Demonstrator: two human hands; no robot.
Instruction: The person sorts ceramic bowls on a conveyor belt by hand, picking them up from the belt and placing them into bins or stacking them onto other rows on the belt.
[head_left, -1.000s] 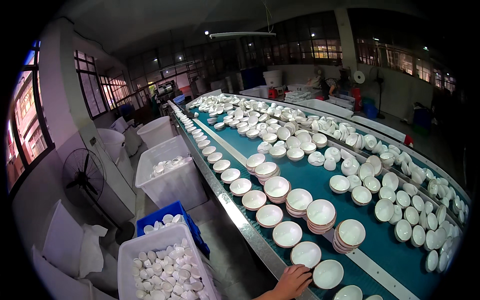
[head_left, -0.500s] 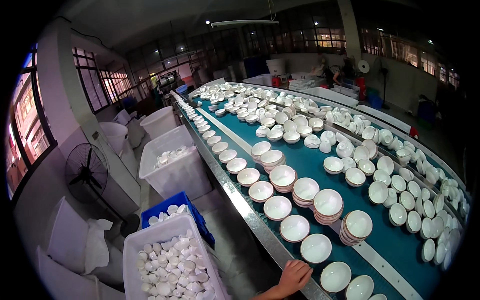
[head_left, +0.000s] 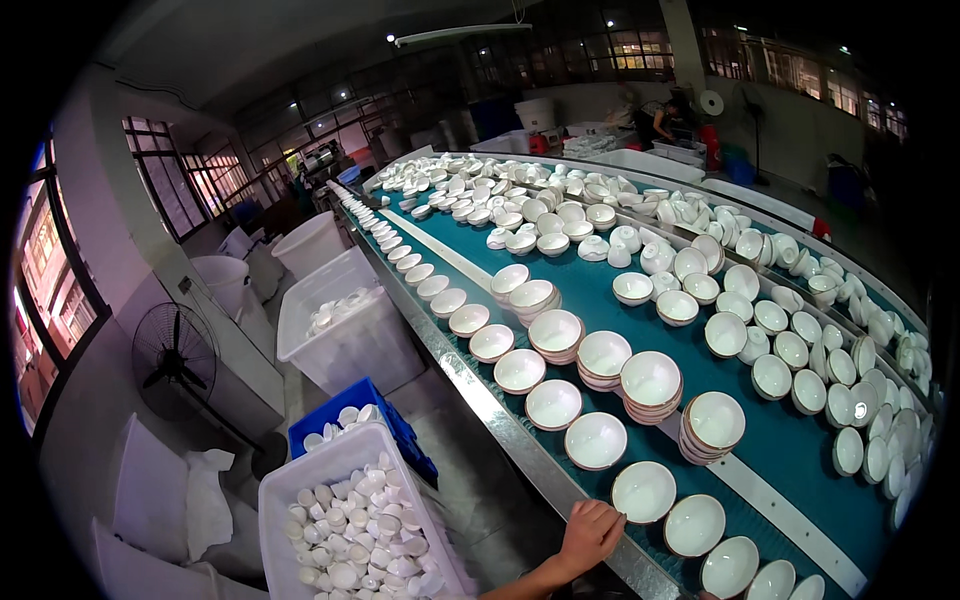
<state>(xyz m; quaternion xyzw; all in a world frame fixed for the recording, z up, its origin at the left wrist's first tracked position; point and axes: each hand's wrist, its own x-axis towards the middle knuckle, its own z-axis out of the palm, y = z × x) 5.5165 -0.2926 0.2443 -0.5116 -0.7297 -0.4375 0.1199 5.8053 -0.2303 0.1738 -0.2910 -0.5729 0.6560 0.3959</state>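
My left hand (head_left: 591, 537) reaches in from the lower edge and lies at the metal edge rail (head_left: 485, 405) of a green conveyor belt (head_left: 625, 385). Its fingers are curled and pressed together. The fingertips come up against the rim of a white bowl (head_left: 643, 490) that stands upright on the belt; whether anything is inside the fingers is hidden. More single bowls (head_left: 595, 440) form a line along the rail, both nearer and farther. A parallel row of stacked bowls (head_left: 713, 425) stands farther in on the belt. My right hand is out of the picture.
Loose bowls (head_left: 772, 376) crowd the belt's far side. Left of the conveyor stand a white bin of small cups (head_left: 359, 525), a blue crate (head_left: 405, 432), a larger white tub (head_left: 385, 335) and a black fan (head_left: 174, 352). Another person (head_left: 665, 120) bends over bins at the back.
The whole view has shifted, with the far bowls and stacks now a little higher and to the left. More bowls show at the lower right. My left hand keeps its curled shape at the rail.
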